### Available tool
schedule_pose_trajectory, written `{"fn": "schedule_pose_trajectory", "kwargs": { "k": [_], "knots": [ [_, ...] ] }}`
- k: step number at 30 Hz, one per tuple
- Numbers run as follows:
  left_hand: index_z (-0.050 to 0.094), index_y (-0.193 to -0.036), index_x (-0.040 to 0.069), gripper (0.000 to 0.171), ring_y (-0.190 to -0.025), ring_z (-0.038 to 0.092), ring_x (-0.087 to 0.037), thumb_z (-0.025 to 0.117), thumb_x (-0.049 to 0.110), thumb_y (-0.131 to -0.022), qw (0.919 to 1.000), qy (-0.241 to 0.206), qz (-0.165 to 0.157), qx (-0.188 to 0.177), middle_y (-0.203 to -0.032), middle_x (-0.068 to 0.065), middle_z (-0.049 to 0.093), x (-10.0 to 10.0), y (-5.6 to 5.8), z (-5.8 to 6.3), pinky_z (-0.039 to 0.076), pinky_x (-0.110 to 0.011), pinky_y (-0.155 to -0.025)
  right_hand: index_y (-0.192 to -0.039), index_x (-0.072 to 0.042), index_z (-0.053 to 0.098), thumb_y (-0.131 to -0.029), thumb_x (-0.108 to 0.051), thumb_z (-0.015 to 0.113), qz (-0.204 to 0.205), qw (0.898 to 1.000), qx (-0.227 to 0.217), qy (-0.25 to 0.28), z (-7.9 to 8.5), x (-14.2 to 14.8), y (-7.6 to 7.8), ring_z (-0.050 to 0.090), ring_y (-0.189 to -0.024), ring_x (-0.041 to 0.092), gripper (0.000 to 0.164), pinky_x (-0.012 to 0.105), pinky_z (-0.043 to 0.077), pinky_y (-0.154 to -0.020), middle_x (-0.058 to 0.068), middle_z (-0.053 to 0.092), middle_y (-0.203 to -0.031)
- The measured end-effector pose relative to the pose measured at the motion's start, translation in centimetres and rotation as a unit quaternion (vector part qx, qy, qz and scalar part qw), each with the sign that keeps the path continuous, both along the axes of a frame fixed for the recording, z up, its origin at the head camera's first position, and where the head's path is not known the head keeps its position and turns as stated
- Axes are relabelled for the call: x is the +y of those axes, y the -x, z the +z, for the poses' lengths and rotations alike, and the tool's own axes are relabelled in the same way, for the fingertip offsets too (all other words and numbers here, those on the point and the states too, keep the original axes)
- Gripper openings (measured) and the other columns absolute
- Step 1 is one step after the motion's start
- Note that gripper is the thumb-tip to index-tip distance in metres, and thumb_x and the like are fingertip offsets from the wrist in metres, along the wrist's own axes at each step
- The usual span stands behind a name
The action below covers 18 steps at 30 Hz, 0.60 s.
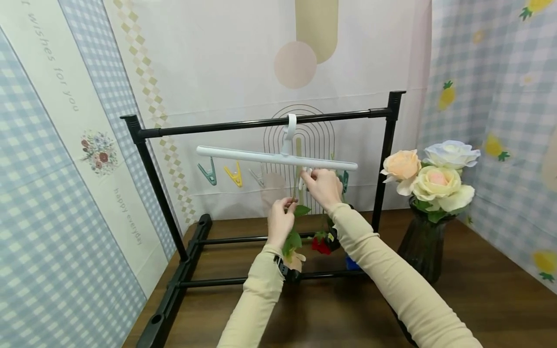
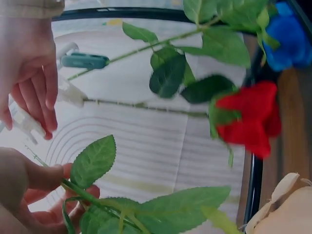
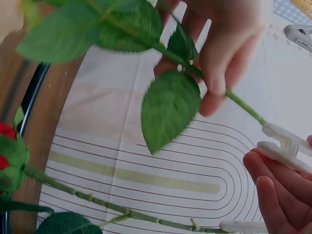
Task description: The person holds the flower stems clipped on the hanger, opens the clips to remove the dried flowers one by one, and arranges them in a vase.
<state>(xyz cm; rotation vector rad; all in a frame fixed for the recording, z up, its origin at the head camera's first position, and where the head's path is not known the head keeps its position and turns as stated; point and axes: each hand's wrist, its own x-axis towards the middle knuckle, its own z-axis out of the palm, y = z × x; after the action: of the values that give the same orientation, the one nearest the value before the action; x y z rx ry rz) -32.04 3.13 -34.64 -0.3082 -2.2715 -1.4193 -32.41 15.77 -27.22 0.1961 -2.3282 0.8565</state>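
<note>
My left hand pinches the green stem of an artificial peach rose, whose bloom hangs downward. Serrated leaves spread along that stem. Under the white hanger bar, my right hand holds a white clip between thumb and fingers. The stem's tip is right at the clip's mouth in the right wrist view. Beside it, a red rose hangs head down from another white clip. A blue rose hangs farther along, its stem at a dark green clip.
The white hanger hooks over the black rack's top bar. A green clip, a yellow clip and a grey clip dangle on its left half. A dark vase of pale roses stands right on the wooden table.
</note>
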Motion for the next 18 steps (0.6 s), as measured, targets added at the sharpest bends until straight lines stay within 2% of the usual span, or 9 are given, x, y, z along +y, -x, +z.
{"fn": "schedule_pose_trajectory", "kwargs": {
  "k": [4,8,14,18],
  "knots": [
    [0.073,-0.109,0.013,0.021,-0.087,0.062,-0.027,0.057,0.016,-0.097,0.9982,0.047,0.038,-0.002,-0.103,-0.01,0.065,-1.1,-0.3,-0.3,0.047,-0.041,-0.073,-0.069,-0.005,0.071,-0.095,-0.042,0.056,0.011,0.999,-0.021,0.025,-0.2,0.2,-0.1,0.051,-0.045,0.013,0.047,0.024,0.03,-0.043,0.011,0.071,-0.065],
    [0.073,-0.11,0.015,0.022,-0.085,0.062,-0.026,0.054,0.015,-0.098,0.9947,0.087,0.055,0.0,-0.104,-0.008,0.064,-2.1,-0.6,-0.5,0.042,-0.04,-0.077,-0.073,-0.007,0.073,-0.092,-0.048,0.059,0.016,0.998,-0.034,0.055,-0.7,0.6,-0.2,0.06,-0.052,0.017,0.047,0.026,0.034,-0.047,0.01,0.073,-0.069],
    [0.073,-0.107,0.017,0.022,-0.092,0.064,-0.029,0.056,0.011,-0.096,0.9808,0.164,0.099,0.035,-0.105,-0.009,0.064,-3.4,-0.9,-0.9,0.038,-0.044,-0.081,-0.092,-0.01,0.074,-0.095,-0.051,0.053,0.048,0.995,-0.065,0.053,-1.5,0.8,-0.5,0.068,-0.068,0.018,0.046,0.027,0.046,-0.062,0.007,0.076,-0.083],
    [0.073,-0.109,0.016,0.023,-0.092,0.063,-0.03,0.057,0.009,-0.095,0.9727,0.19,0.128,0.038,-0.105,-0.009,0.063,-4.3,-1.5,-1.4,0.035,-0.043,-0.081,-0.095,-0.01,0.074,-0.098,-0.047,0.05,0.063,0.993,-0.08,0.052,-2.4,0.6,-1.3,0.067,-0.068,0.019,0.044,0.027,0.045,-0.059,0.007,0.075,-0.081]
  ]
}}
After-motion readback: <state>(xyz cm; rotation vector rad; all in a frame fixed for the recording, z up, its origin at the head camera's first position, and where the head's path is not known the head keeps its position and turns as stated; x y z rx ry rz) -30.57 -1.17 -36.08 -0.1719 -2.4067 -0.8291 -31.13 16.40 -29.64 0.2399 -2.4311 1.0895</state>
